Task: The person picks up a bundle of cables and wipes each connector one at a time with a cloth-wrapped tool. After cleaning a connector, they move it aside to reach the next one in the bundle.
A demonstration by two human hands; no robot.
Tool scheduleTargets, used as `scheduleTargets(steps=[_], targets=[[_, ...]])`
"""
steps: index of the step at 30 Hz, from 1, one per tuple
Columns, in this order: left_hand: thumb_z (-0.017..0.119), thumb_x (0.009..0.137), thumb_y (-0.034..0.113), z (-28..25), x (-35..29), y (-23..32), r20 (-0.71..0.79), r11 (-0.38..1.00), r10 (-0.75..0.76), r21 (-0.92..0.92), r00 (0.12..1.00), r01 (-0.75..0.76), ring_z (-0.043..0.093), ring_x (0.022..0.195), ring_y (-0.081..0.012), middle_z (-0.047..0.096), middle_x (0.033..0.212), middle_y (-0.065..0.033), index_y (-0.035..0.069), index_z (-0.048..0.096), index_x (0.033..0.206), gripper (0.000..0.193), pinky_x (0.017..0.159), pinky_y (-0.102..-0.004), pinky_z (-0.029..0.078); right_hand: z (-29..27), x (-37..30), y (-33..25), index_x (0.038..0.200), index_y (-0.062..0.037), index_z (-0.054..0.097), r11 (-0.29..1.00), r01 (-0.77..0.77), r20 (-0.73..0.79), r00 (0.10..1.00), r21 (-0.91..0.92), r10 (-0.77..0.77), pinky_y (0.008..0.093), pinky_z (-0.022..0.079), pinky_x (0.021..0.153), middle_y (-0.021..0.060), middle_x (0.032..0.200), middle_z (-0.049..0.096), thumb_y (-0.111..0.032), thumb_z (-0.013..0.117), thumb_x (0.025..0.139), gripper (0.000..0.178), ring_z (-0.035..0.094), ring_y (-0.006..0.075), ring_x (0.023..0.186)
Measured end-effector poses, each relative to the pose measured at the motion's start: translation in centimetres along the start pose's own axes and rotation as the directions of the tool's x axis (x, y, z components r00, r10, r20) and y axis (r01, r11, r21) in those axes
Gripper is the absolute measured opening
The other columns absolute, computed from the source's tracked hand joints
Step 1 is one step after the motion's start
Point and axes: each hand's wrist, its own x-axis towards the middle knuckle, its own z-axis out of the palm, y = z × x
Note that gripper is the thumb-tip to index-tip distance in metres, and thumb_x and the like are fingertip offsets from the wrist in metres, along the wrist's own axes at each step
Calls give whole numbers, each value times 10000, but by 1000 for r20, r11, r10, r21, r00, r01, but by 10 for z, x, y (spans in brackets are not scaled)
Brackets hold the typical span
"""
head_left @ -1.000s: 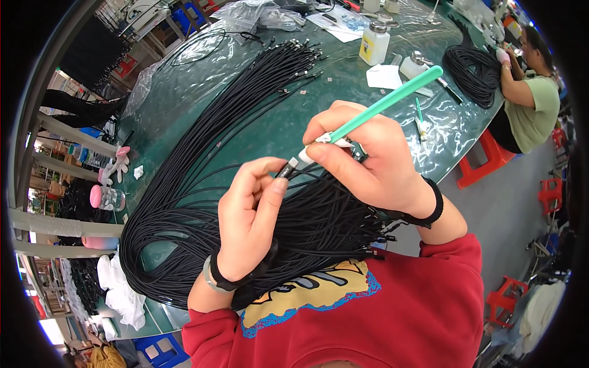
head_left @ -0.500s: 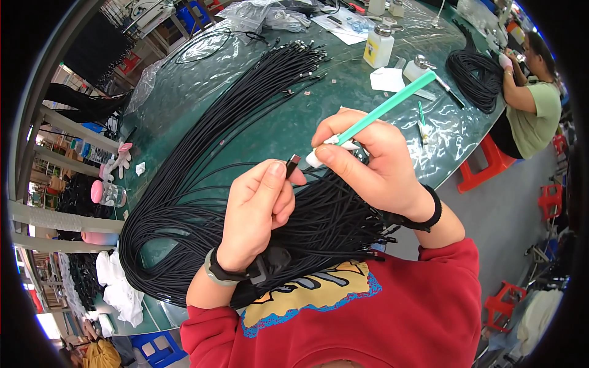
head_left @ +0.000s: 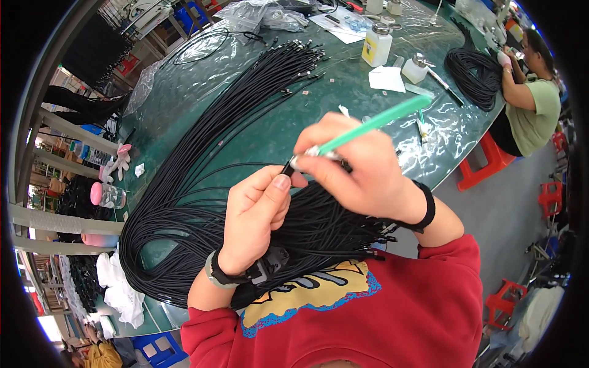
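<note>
Black connector (head_left: 286,170): pinched between thumb and fingers of the left hand (head_left: 254,211), above the black cables (head_left: 173,161)
Right hand (head_left: 362,165): closed round a green stick (head_left: 380,122), blurred
White tip (head_left: 296,162): at the connector's end, mostly hidden by fingers; contact unclear
Bottle label (head_left: 368,49): yellow, print too small to read
Sweatshirt graphic (head_left: 337,283): dark strokes, partly covered by cables
</note>
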Motion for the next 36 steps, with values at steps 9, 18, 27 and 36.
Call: scheduleTargets(steps=[9, 18, 27, 36], targets=[[408, 897, 160, 1, -2, 0, 8, 1000, 29, -5, 1000, -29, 212, 417, 0, 313, 518, 78, -37, 529, 913, 231, 380, -176, 147, -3, 9, 2, 792, -10, 559, 995, -20, -20, 1000, 97, 22, 259, 374, 484, 60, 665, 542, 2, 596, 713, 88, 498, 171, 556], [414, 892, 156, -5, -2, 5, -29, 998, 67, -15, 997, -68, 214, 409, -4, 317, 513, 74, -48, 525, 910, 234, 376, -177, 145, -2, -2, 3, 785, -10, 560, 997, -68, 95, 993, 40, 64, 262, 370, 480, 62, 658, 540, -4, 600, 711, 85, 495, 173, 564], [414, 885, 161, -8, -4, 8, 53, 987, 7, -163, 999, 2, 197, 406, -10, 288, 502, 72, -59, 506, 866, 239, 367, -182, 131, -4, 9, 9, 761, -18, 564, 1000, -9, -18, 1000, -4, 9, 269, 366, 490, 52, 676, 552, -7, 614, 693, 85, 487, 178, 565], [376, 890, 183, -13, 0, 9, 192, 893, -109, -412, 975, 181, 195, 397, -26, 258, 487, 63, -48, 477, 816, 262, 352, -190, 134, 0, 3, 5, 807, -38, 562, 992, 72, 56, 995, 101, -78, 274, 372, 516, 47, 716, 563, -18, 620, 698, 125, 499, 182, 597]])
